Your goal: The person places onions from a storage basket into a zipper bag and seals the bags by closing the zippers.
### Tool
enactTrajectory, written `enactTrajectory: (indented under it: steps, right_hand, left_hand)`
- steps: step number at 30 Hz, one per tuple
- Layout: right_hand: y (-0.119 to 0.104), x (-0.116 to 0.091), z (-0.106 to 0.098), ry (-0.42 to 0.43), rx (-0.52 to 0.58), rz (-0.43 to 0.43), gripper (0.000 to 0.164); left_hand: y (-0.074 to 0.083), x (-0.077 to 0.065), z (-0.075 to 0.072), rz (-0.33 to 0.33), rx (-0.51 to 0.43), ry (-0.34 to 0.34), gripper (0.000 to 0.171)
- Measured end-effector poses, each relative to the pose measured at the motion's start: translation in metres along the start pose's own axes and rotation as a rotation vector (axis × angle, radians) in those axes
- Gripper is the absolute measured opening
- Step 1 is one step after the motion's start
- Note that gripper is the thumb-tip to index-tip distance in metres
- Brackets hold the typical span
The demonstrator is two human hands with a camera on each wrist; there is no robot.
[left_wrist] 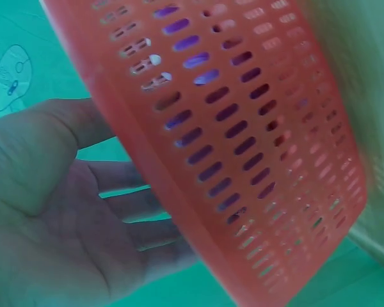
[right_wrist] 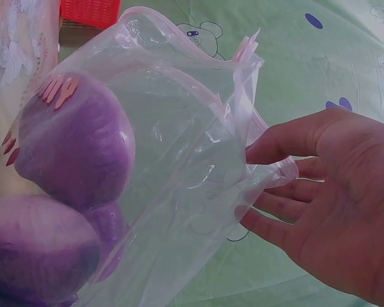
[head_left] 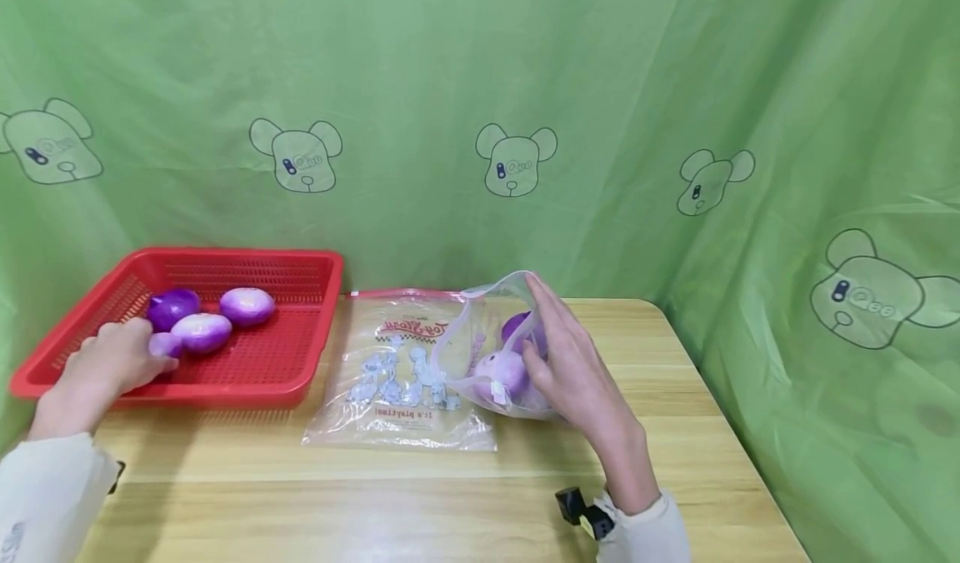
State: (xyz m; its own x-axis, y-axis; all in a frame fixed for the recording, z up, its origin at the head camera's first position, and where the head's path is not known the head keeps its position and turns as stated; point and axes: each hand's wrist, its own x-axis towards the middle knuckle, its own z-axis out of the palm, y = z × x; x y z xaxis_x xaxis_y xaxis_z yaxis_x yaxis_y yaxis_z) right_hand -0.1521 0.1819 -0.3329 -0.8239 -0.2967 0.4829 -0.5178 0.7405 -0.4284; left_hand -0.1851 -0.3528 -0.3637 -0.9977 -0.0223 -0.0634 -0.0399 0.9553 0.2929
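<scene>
In the head view, my left hand (head_left: 112, 359) reaches over the near left side of a red basket (head_left: 300, 380). Its thumb and fingers curl about a purple onion (head_left: 165, 345), mostly hidden under the hand. Beside it lie a white-and-purple onion (head_left: 201, 332), a dark purple onion (head_left: 174, 307) and another pale one (head_left: 247, 306). The left fingertips hide behind the basket wall (left_wrist: 147, 147) in the left wrist view. My right hand (head_left: 577, 363) pinches the edge of a clear zip bag (right_wrist: 179, 147), holding its mouth raised. Purple onions (right_wrist: 80, 141) sit inside.
A flat clear bag with printed figures (head_left: 401, 380) and a red top strip lies between basket and zip bag. All stand on a wooden table (head_left: 360, 505). Green curtain (head_left: 420, 63) closes off the back and right side.
</scene>
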Motion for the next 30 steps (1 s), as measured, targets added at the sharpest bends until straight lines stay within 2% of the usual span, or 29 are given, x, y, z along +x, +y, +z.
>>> enactTrajectory:
  steps: [7,12,19,22,30]
  right_hand:
    - [0.000,0.000,-0.001,0.006,-0.001,-0.005,0.085]
    - [0.000,0.000,-0.001,0.005,-0.006,0.001,0.085]
    - [-0.001,0.000,-0.002,0.000,0.009,0.003,0.084]
    - [-0.001,0.000,-0.002,-0.001,0.005,0.007,0.085]
    - [-0.002,0.000,-0.002,-0.008,0.005,0.013,0.084]
  left_hand:
    - [0.017,-0.009,-0.001,0.029,-0.005,0.079,0.043]
    - [0.029,-0.014,0.002,0.073,0.004,0.146,0.044]
    - [0.045,-0.018,0.008,0.145,-0.015,0.229,0.031]
    - [0.053,-0.019,0.011,0.181,-0.019,0.265,0.032]
    - [0.074,-0.025,0.017,0.229,-0.007,0.291,0.062]
